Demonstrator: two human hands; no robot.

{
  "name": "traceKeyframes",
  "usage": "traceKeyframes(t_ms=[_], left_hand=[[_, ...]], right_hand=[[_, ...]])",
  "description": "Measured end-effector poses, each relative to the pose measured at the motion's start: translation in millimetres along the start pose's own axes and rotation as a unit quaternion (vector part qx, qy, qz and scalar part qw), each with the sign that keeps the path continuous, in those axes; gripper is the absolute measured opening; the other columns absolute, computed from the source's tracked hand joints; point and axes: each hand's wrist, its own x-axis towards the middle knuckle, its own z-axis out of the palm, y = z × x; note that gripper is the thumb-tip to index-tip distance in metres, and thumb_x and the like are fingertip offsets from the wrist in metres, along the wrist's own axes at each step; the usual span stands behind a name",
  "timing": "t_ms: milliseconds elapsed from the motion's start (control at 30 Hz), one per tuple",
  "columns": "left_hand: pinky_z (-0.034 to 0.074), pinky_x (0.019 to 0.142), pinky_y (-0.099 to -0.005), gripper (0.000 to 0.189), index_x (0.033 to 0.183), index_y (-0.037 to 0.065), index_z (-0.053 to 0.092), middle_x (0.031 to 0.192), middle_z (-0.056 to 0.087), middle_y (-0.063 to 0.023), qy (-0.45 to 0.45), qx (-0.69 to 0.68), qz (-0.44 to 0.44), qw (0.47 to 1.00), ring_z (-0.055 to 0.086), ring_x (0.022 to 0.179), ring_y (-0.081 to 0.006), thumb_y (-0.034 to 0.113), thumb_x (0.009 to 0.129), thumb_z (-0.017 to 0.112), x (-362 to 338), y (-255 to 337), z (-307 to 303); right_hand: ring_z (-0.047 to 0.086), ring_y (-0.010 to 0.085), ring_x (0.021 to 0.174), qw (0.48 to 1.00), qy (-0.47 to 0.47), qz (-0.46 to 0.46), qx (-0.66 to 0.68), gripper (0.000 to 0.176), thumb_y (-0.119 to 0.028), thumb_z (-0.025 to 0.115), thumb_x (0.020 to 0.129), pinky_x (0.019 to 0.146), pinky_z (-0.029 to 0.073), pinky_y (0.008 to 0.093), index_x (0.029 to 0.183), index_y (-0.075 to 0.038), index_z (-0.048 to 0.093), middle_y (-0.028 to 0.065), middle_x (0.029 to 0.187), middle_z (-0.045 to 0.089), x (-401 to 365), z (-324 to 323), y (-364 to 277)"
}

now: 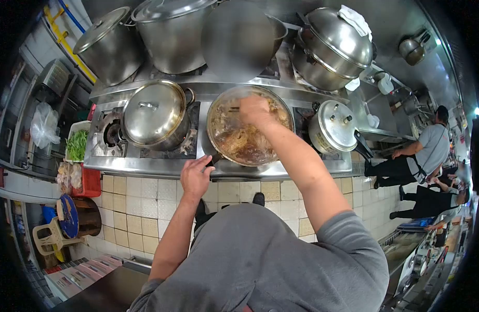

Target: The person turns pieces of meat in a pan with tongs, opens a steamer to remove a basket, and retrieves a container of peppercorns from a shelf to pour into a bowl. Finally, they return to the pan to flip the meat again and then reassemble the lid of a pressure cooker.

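Observation:
A wide round pan [210, 136] of steaming brown food with noodle-like strands [239, 140] sits on the stove in front of me. My right hand [255, 110] is over the far half of the pan, fingers closed; a short dark piece shows at its left side, but I cannot tell what it grips. Steam blurs the food around it. My left hand [195, 178] is at the stove's front edge, fingers stretched out beside the pan's dark handle [216, 157], thumb just below it.
A lidded pot [151, 114] stands left of the pan, a pressure cooker [333, 126] right. Large stockpots [172, 39] and a steamer [330, 49] line the back. Leafy greens [76, 145] and a red crate [89, 182] are at far left. People [426, 145] stand at right.

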Motion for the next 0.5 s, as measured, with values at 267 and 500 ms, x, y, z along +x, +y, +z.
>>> traceKeyframes(t_ms=[267, 500], left_hand=[[0.051, 0.1, -0.0358, 0.039, 0.116, 0.016, 0.078, 0.121, 0.075, -0.0035, -0.008, -0.002, 0.003, 1.0, 0.065, 0.108, -0.0241, 0.022, 0.077, 0.08, 2.5, 3.9, -2.6], [0.05, 0.101, -0.037, 0.04, 0.116, 0.015, 0.078, 0.121, 0.074, -0.0047, -0.015, 0.008, 0.001, 1.0, 0.064, 0.109, -0.0262, 0.021, 0.076, 0.081, 3.3, 0.9, 1.6]], right_hand=[[0.069, 0.0367, 0.112, 0.962, 0.066, 0.164, 0.21, 0.032, -0.032, 0.067, 0.09, 0.097, 0.054, 0.0443, 0.115, -0.014, 0.077, 0.0172, 0.118, 0.073, -22.6, 49.2, 63.5], [0.068, 0.0415, 0.11, 0.892, 0.111, 0.221, 0.377, 0.034, -0.034, 0.068, 0.087, 0.097, 0.053, 0.047, 0.106, -0.009, 0.078, 0.0225, 0.115, 0.072, -46.3, 96.2, 67.3]])
